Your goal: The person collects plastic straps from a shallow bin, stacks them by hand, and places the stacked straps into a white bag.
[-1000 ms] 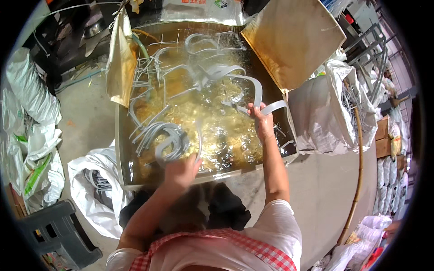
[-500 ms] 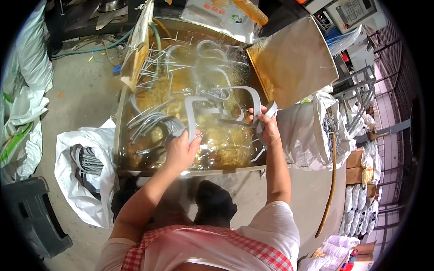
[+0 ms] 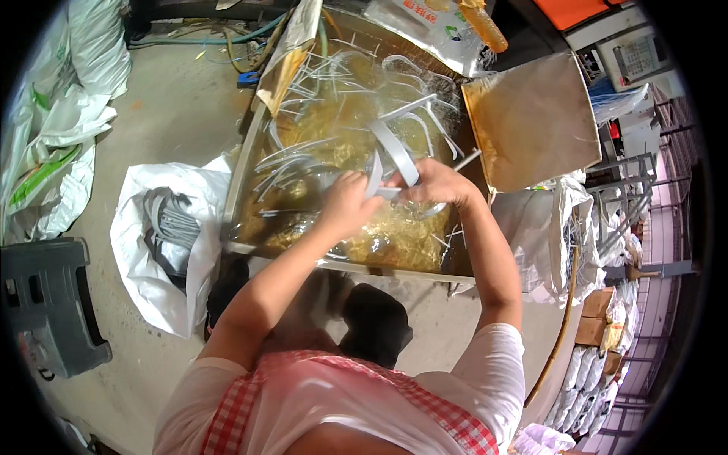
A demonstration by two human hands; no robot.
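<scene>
Above the water of a metal tank [image 3: 364,269], my two hands are close together on a grey plastic strip [image 3: 393,149]. My left hand [image 3: 351,202] is closed on its curled lower end. My right hand [image 3: 434,183] grips the strip just to the right, with its fingers partly hidden behind the loop. The strip bends up and away from my hands in a wide curve. In the tank, several thin grey strips [image 3: 299,163] lie in brownish, rippling water, bunched mostly along the left side and far end.
A white sack [image 3: 136,265] holding coiled grey strips stands left of the tank. A stained board [image 3: 535,125] leans up at its right edge, beside another white sack [image 3: 523,227]. A dark plastic stool [image 3: 57,303] sits far left. A bamboo stick [image 3: 565,318] slants at right.
My hands have come together from wide apart, the right one moving inward. The strip has gone from two upright bends to a tighter loop between them. The view has shifted left.
</scene>
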